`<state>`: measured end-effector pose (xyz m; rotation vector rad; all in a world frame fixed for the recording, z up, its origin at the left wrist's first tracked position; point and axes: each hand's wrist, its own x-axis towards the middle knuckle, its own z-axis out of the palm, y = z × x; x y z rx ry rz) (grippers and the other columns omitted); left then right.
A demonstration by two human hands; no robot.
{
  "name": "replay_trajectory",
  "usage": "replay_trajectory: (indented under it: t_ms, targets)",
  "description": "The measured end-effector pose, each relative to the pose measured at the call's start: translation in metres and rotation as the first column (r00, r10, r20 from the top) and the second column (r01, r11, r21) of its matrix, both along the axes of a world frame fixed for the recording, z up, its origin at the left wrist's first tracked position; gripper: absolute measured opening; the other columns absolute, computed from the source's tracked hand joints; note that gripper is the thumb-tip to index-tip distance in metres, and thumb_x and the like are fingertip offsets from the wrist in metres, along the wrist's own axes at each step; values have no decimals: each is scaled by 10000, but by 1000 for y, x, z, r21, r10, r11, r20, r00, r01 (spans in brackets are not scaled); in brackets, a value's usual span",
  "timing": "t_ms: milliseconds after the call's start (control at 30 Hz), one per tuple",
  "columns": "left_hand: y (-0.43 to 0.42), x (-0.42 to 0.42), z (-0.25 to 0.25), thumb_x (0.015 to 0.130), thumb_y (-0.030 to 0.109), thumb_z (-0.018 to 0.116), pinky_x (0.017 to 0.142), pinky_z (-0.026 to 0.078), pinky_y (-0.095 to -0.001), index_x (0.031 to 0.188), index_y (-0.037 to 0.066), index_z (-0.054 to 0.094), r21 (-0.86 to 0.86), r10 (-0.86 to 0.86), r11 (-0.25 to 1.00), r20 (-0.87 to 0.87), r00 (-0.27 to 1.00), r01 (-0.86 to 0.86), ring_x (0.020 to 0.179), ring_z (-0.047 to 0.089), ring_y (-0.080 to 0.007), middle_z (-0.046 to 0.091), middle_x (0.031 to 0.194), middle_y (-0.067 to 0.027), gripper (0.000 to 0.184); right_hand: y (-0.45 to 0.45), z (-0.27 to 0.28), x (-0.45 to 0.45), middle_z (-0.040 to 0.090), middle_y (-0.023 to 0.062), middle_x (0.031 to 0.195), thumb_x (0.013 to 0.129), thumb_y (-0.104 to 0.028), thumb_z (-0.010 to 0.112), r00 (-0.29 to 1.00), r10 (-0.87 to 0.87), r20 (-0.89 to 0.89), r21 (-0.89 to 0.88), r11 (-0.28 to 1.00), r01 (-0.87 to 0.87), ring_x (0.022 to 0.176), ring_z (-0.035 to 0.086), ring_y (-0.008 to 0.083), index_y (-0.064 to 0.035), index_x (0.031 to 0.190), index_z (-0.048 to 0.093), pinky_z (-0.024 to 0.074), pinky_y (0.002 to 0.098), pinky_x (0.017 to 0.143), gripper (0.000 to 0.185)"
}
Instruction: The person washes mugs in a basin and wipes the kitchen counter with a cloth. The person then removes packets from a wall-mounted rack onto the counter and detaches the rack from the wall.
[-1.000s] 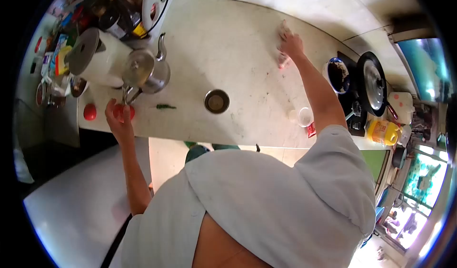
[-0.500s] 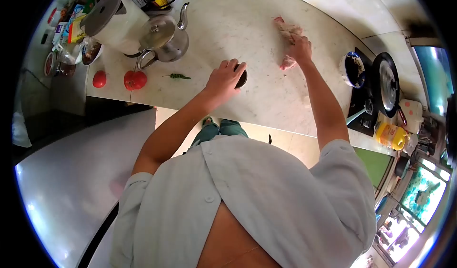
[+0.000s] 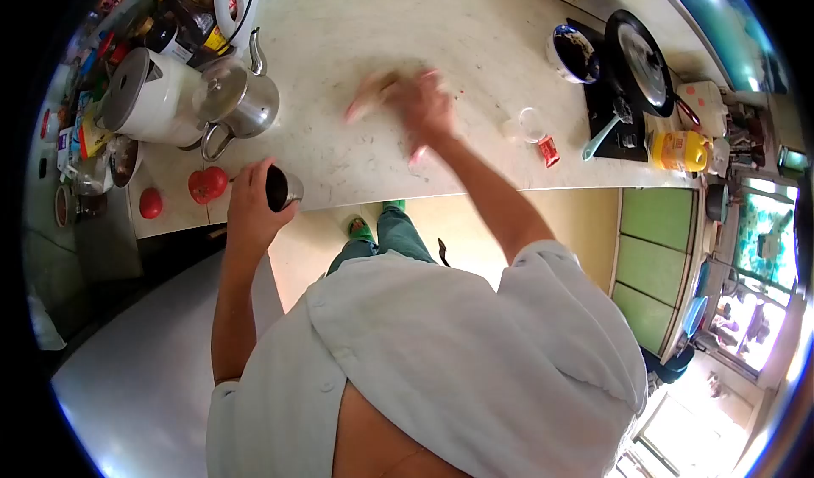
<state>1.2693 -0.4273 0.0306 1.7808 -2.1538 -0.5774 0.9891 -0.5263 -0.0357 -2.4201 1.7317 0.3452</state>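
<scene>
My left hand (image 3: 248,200) is wrapped round a steel cup (image 3: 292,191) by the counter's front edge. The cup's dark mouth tilts toward the camera. On the counter (image 3: 339,20), my right hand (image 3: 426,109) presses on a crumpled pinkish cloth (image 3: 365,98); both are smeared by motion. Two tomatoes, a larger one (image 3: 203,186) and a smaller one (image 3: 151,203), lie left of my left hand. A steel teapot (image 3: 242,100) stands behind that hand. The green chili seen earlier does not show.
A white jug (image 3: 153,100) and several bottles (image 3: 182,20) crowd the left. At the right are a red packet (image 3: 549,150), a clear round container (image 3: 532,123), a bowl (image 3: 560,62), a lidded black pan (image 3: 640,58) and a yellow bottle (image 3: 680,150).
My left hand has carried the cup left toward the tomatoes. My right hand has swept the cloth left across the counter. The view has shifted, and the red packet and clear container now show.
</scene>
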Motion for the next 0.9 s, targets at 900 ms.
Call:
replay_trajectory:
  t_ms: [900]
  targets:
    - [-32,-141,-29,572,207,753,934,325,-396,1244,57,353,-156,-145,982,-233,962,110,1151,369,-319,373,1245,-187,797,101,-57,-56,332,111,1258,722,-154,498,795,311,521,-375,920,-115,1114,331,322,-152,1131,485,254,505,929,409]
